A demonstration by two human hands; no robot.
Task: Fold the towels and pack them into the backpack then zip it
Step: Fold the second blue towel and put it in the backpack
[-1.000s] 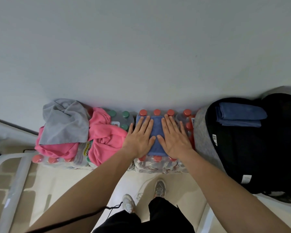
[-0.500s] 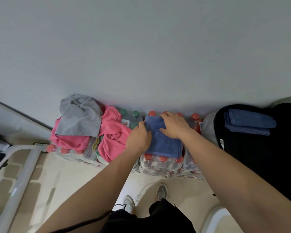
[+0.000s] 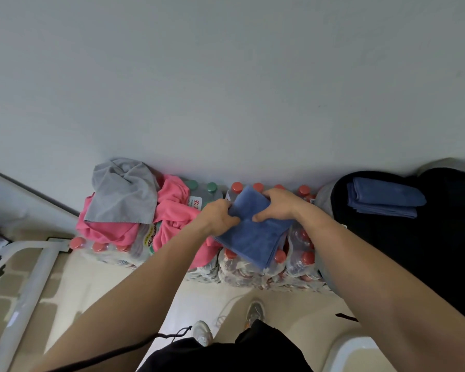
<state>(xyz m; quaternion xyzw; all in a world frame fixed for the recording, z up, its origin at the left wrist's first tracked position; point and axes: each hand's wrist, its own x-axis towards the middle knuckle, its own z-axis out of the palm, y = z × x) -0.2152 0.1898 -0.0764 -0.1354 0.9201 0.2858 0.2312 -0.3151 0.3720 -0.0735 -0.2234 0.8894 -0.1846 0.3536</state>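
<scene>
A folded blue towel (image 3: 253,237) is tilted above the packs of bottled water (image 3: 293,264). My left hand (image 3: 220,217) grips its left edge and my right hand (image 3: 278,205) grips its upper right part, thumb underneath. To the right lies the open black backpack (image 3: 403,251) with another folded blue towel (image 3: 384,197) inside it. On the left, a crumpled grey towel (image 3: 124,194) lies over crumpled pink towels (image 3: 172,210).
The water packs stand against a pale wall (image 3: 226,89). A white metal frame (image 3: 30,285) is at the lower left on the tiled floor. A white rounded object (image 3: 357,353) sits at the lower right. My shoes (image 3: 254,311) are below the packs.
My hands went from pressing flat on the blue towel to gripping its edges. The towel is now lifted and tilted toward the right.
</scene>
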